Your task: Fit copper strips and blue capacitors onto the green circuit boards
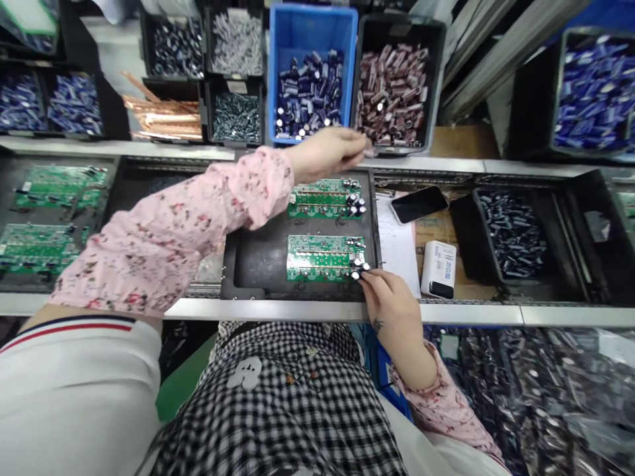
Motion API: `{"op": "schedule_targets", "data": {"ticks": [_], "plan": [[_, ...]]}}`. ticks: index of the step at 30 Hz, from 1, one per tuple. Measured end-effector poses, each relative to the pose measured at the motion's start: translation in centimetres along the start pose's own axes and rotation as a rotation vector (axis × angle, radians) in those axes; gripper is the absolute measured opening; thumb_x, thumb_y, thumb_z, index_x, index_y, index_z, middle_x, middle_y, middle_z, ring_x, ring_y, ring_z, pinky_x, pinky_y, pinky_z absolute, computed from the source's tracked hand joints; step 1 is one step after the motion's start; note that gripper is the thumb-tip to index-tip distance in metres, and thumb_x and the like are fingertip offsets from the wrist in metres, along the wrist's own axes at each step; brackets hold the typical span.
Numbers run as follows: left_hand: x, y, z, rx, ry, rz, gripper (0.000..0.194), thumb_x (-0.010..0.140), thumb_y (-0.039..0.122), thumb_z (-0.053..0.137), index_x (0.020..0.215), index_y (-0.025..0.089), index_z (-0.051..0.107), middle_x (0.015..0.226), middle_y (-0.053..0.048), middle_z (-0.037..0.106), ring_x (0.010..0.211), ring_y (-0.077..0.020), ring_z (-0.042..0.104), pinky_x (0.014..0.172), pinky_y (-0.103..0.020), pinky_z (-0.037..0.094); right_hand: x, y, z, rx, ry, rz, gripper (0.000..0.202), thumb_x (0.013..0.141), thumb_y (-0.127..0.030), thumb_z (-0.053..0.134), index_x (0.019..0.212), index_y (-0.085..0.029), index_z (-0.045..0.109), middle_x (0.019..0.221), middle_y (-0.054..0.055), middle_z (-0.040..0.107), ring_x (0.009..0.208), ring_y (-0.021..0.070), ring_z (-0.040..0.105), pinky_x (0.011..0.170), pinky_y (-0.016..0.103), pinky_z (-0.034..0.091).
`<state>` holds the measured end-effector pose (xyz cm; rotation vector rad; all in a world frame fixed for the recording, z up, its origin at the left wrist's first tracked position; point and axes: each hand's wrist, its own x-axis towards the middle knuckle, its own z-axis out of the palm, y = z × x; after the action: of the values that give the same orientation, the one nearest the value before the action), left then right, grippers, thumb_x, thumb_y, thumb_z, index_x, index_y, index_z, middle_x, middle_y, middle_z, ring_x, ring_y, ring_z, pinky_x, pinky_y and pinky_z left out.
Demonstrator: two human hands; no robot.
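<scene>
My left hand (330, 153) is stretched across the far circuit board (317, 198), at the front rim of a black bin of brown capacitors (391, 89). Its fingers are pinched together and slightly blurred; what is at their tips, I cannot make out. Down at the lower right corner of the near circuit board (322, 258), my right hand (394, 307) has thumb and fingertips closed on a capacitor (366, 267). Other upright capacitors (356, 262) stand beside it. Both green boards lie on a dark tray (253, 264). A cluster of capacitors (355, 205) stands on the far board's right end.
Left of the brown capacitors is a blue bin (312, 30) of dark blue capacitors. Smaller part bins (237, 112) and copper strips (163, 116) sit further left. A phone (419, 205), a white box (439, 268) and a black parts bin (513, 231) are on the right.
</scene>
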<state>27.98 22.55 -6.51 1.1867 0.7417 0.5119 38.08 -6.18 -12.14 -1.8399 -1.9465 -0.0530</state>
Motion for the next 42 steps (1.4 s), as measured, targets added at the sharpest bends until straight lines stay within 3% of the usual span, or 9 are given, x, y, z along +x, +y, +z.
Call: {"op": "schedule_targets", "data": {"ticks": [7, 12, 16, 20, 22, 24, 26, 28, 42], "plan": [[-11.9, -2.5, 0.9, -0.388, -0.066, -0.435, 0.024, 0.107, 0.015, 0.05, 0.09, 0.007, 0.065, 0.08, -0.003, 0.059, 0.062, -0.0025, 0.049, 0.058, -0.014, 0.038, 4.9, -1.6, -2.1, 0.296, 0.098, -0.05, 0.046, 0.092, -0.028, 0.068, 0.136, -0.023, 0.054, 0.126, 0.013, 0.062, 0.088, 0.0199, 0.068, 0.071, 0.035, 0.06], [-16.6, -3.9, 0.6, -0.578, -0.124, -0.48, 0.023, 0.103, 0.02, 0.058, 0.085, 0.008, 0.066, 0.072, 0.001, 0.055, 0.061, -0.0033, 0.049, 0.058, -0.014, 0.038, 8.3, -3.7, -0.5, 0.655, -0.006, -0.079, 0.017, 0.093, -0.031, 0.067, 0.107, -0.023, 0.061, 0.113, 0.009, 0.069, 0.103, 0.0234, 0.069, 0.077, 0.037, 0.061], [-19.9, -4.7, -1.1, -0.733, -0.081, -0.434, 0.024, 0.1, 0.008, 0.05, 0.095, 0.01, 0.073, 0.099, -0.006, 0.069, 0.086, -0.0084, 0.063, 0.077, -0.018, 0.048, 11.5, -3.5, 0.6, 0.774, -0.121, -0.004, 0.015, 0.093, -0.034, 0.065, 0.104, -0.025, 0.061, 0.107, 0.007, 0.073, 0.097, 0.023, 0.072, 0.08, 0.04, 0.061], [-22.6, -5.6, -2.2, -0.853, -0.071, -0.314, 0.035, 0.092, -0.002, 0.048, 0.11, 0.012, 0.074, 0.13, -0.009, 0.065, 0.118, -0.0154, 0.061, 0.107, -0.026, 0.042, 15.7, -1.9, 3.1, 0.5, -0.202, -0.148, 0.013, 0.092, -0.03, 0.064, 0.104, -0.026, 0.069, 0.098, 0.006, 0.074, 0.09, 0.0247, 0.071, 0.083, 0.044, 0.058], [-23.4, -6.2, -2.4, -0.86, -0.112, -0.301, 0.027, 0.095, 0.007, 0.057, 0.116, 0.014, 0.073, 0.129, -0.009, 0.064, 0.114, -0.016, 0.063, 0.103, -0.027, 0.044, 17.0, -1.4, 4.8, 0.346, -0.246, -0.274, 0.017, 0.095, -0.028, 0.056, 0.103, -0.026, 0.071, 0.102, 0.008, 0.073, 0.095, 0.0267, 0.068, 0.089, 0.048, 0.055], [-23.7, -6.8, -2.4, -0.837, -0.165, -0.32, 0.022, 0.099, 0.024, 0.064, 0.116, 0.014, 0.073, 0.111, -0.009, 0.066, 0.089, -0.0111, 0.064, 0.082, -0.022, 0.048, 17.6, -1.2, 6.1, 0.255, -0.28, -0.329, 0.021, 0.096, -0.026, 0.051, 0.105, -0.026, 0.07, 0.103, 0.01, 0.073, 0.097, 0.028, 0.067, 0.091, 0.049, 0.053], [-23.7, -7.3, -2.5, -0.81, -0.196, -0.308, 0.034, 0.098, 0.042, 0.066, 0.111, 0.012, 0.074, 0.087, -0.003, 0.057, 0.063, -0.0052, 0.048, 0.059, -0.017, 0.039, 17.8, -1.2, 6.9, 0.216, -0.302, -0.329, 0.018, 0.096, -0.027, 0.053, 0.105, -0.025, 0.068, 0.1, 0.009, 0.072, 0.095, 0.0285, 0.065, 0.089, 0.048, 0.053], [-23.5, -7.5, -2.6, -0.813, -0.191, -0.257, 0.043, 0.096, 0.051, 0.067, 0.104, 0.009, 0.074, 0.078, 0.001, 0.045, 0.058, -0.0042, 0.034, 0.052, -0.017, 0.028, 17.8, -1.3, 7.3, 0.207, -0.311, -0.314, 0.013, 0.095, -0.029, 0.056, 0.101, -0.024, 0.066, 0.097, 0.009, 0.071, 0.094, 0.0285, 0.065, 0.088, 0.045, 0.052], [-22.7, -6.9, -2.3, -0.97, 0.076, -0.319, 0.022, 0.086, 0.028, 0.078, 0.093, 0.013, 0.063, 0.087, -0.001, 0.055, 0.077, -0.0082, 0.053, 0.065, -0.018, 0.037, 19.3, -3.1, 6.3, -0.146, -0.525, -0.315, 0.027, 0.1, -0.033, 0.047, 0.107, -0.017, 0.067, 0.099, 0.014, 0.068, 0.083, 0.0284, 0.064, 0.074, 0.04, 0.05]]}}
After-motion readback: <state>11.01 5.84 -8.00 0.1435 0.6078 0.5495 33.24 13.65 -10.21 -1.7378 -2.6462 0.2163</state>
